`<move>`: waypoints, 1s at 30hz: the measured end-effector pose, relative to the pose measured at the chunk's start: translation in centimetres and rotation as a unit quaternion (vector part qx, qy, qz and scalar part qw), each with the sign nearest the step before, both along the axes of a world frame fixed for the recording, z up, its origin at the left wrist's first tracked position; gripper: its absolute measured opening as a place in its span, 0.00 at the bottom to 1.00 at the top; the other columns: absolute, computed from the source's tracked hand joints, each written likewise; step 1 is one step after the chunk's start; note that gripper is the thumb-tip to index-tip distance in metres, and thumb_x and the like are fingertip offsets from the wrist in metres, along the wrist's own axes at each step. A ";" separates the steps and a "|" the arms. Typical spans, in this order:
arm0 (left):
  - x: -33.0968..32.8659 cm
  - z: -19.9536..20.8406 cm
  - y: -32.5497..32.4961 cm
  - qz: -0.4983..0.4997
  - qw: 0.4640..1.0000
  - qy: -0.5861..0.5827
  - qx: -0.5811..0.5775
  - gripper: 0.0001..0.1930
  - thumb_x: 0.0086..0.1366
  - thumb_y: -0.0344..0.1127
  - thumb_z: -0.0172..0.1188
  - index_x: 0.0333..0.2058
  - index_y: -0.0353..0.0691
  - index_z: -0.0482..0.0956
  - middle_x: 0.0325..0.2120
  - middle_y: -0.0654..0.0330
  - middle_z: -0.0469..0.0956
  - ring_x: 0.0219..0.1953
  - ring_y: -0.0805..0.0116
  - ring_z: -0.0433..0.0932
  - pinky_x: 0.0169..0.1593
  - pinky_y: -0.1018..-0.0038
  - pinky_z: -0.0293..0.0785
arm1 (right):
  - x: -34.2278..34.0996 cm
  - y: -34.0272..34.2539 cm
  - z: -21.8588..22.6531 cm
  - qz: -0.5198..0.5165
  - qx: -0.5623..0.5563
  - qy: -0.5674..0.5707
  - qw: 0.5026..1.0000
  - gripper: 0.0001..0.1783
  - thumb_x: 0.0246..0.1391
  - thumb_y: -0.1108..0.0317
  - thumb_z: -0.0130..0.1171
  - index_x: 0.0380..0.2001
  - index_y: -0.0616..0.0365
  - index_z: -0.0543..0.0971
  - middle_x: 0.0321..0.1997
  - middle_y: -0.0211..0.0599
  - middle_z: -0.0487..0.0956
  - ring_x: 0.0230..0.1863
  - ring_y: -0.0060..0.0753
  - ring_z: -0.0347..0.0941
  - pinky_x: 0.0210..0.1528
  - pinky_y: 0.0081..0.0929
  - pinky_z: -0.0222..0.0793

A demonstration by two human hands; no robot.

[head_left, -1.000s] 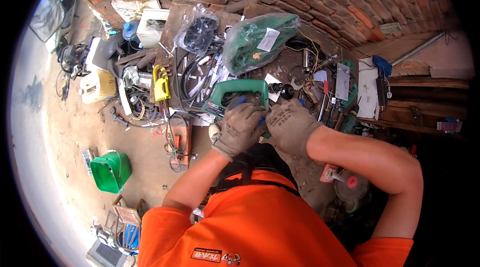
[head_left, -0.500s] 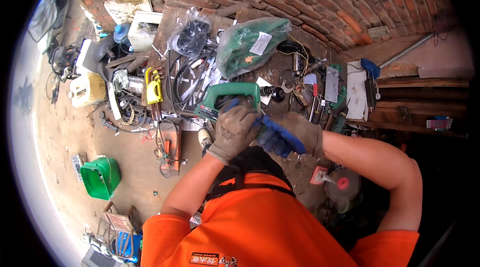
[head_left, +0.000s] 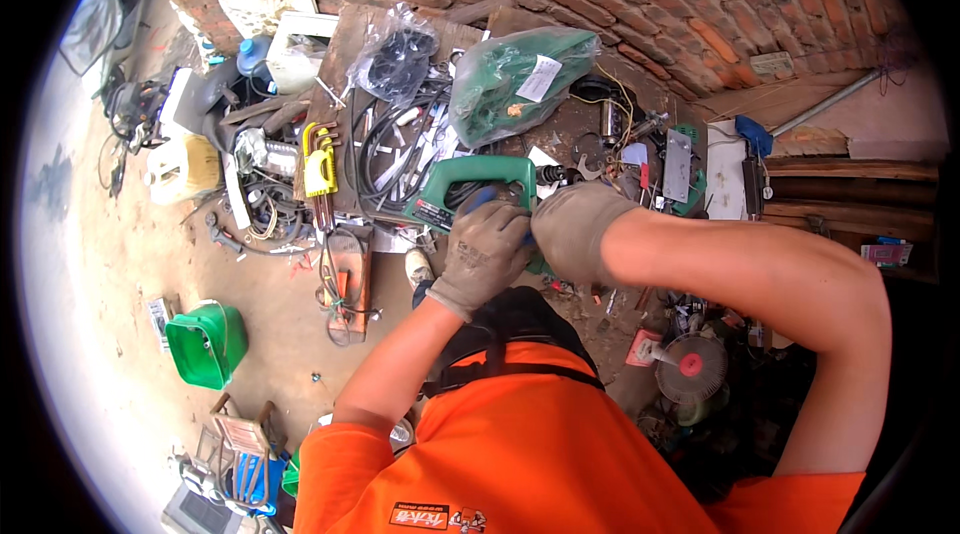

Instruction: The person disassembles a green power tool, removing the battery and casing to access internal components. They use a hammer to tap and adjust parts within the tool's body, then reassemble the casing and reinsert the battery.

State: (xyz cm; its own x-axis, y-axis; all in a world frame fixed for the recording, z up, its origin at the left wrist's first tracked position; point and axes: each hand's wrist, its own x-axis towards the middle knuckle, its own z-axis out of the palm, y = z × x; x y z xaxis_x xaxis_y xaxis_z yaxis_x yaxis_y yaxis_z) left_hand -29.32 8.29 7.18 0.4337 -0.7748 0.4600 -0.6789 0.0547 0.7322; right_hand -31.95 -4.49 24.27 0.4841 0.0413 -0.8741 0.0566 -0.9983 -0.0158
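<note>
A green power tool [head_left: 482, 170] with a loop handle is held in front of my body at the near side of the workbench. My left hand [head_left: 483, 259], in a grey glove with blue on its fingers, is closed around the tool's lower side. At the tool's right end, my gloved right hand [head_left: 578, 229] is curled with its back up. Its fingertips are hidden, and so is whatever lies between them. A black round-ended part [head_left: 555, 174] lies just beyond the right hand.
On the bench [head_left: 525, 146], a green tool case in clear plastic [head_left: 520, 89] lies behind black cables [head_left: 375, 169]. A yellow hex key set [head_left: 320, 172] stands to the left. A green bucket [head_left: 207, 346] is on the floor; a small fan [head_left: 690, 366] is at lower right.
My right hand has turned over, from blue palm side showing to its grey back showing, and sits against the tool's right end. The left hand keeps its hold.
</note>
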 end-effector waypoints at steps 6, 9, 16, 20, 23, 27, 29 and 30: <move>-0.3 -0.1 0.0 0.010 1.000 -0.003 0.003 0.09 0.52 0.33 0.67 0.34 0.42 0.82 0.36 0.60 0.83 0.43 0.59 0.82 0.54 0.56 0.75 | -2.4 1.0 -0.6 0.139 -0.020 -0.097 0.985 0.16 0.54 0.61 0.59 0.38 0.59 0.87 0.41 0.40 0.85 0.43 0.41 0.81 0.48 0.40 0.74; -0.3 -0.4 0.2 0.011 1.000 0.005 -0.006 0.09 0.52 0.33 0.67 0.34 0.43 0.83 0.36 0.61 0.83 0.43 0.59 0.82 0.55 0.56 0.75 | -4.5 -0.5 -1.5 -0.331 0.090 -0.136 0.930 0.26 0.64 0.46 0.58 0.36 0.61 0.87 0.34 0.39 0.85 0.41 0.35 0.84 0.43 0.40 0.79; 0.3 -0.6 0.5 -0.025 1.000 0.002 0.013 0.13 0.52 0.35 0.64 0.39 0.47 0.84 0.38 0.63 0.84 0.45 0.61 0.83 0.60 0.57 0.73 | -8.8 1.3 -6.1 -0.822 0.464 0.009 0.330 0.30 0.74 0.45 0.45 0.40 0.61 0.85 0.36 0.40 0.86 0.33 0.28 0.82 0.35 0.28 0.76; -0.1 -1.1 0.5 -0.015 1.000 0.003 -0.013 0.13 0.53 0.35 0.62 0.39 0.46 0.84 0.39 0.62 0.84 0.46 0.60 0.82 0.60 0.58 0.73 | -9.6 1.4 -8.1 -0.816 0.479 0.020 0.323 0.25 0.74 0.51 0.44 0.43 0.58 0.84 0.38 0.37 0.86 0.37 0.27 0.82 0.34 0.28 0.74; 0.0 -0.9 0.7 -0.032 0.999 0.016 -0.009 0.14 0.52 0.34 0.63 0.40 0.43 0.85 0.41 0.60 0.84 0.47 0.56 0.82 0.56 0.59 0.76 | -9.1 0.3 -6.1 -0.577 0.428 -0.100 0.689 0.20 0.71 0.56 0.51 0.39 0.62 0.84 0.36 0.36 0.85 0.33 0.26 0.80 0.34 0.25 0.75; 0.1 -0.4 0.7 -0.029 0.999 0.015 -0.003 0.15 0.50 0.32 0.66 0.39 0.42 0.84 0.40 0.59 0.84 0.46 0.55 0.81 0.55 0.59 0.76 | -4.4 -1.6 -3.0 -0.463 0.252 0.057 0.848 0.17 0.62 0.58 0.60 0.36 0.62 0.86 0.37 0.37 0.86 0.35 0.30 0.81 0.37 0.29 0.77; 0.3 -0.2 0.8 -0.023 1.000 0.010 -0.004 0.16 0.49 0.32 0.67 0.40 0.42 0.84 0.39 0.58 0.84 0.46 0.54 0.81 0.54 0.59 0.76 | -1.6 -1.3 -2.3 -0.248 0.090 0.103 0.959 0.16 0.58 0.56 0.64 0.37 0.59 0.87 0.38 0.36 0.86 0.39 0.34 0.83 0.41 0.36 0.77; 0.3 0.0 0.6 -0.021 1.000 0.008 -0.005 0.16 0.49 0.32 0.68 0.40 0.42 0.84 0.39 0.58 0.83 0.45 0.54 0.81 0.53 0.60 0.77 | -0.7 -0.6 -2.0 -0.083 -0.015 0.095 0.992 0.16 0.57 0.55 0.65 0.37 0.57 0.88 0.38 0.35 0.86 0.42 0.36 0.84 0.44 0.39 0.78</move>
State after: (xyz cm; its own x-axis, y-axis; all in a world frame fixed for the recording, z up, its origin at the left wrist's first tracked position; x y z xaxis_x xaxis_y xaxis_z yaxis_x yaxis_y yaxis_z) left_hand -29.01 8.87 7.16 0.4078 -0.7878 0.4616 -0.6646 0.0905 0.7417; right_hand -32.64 -5.10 22.28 0.3086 -0.0521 -0.9498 -0.1099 -0.9938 0.0188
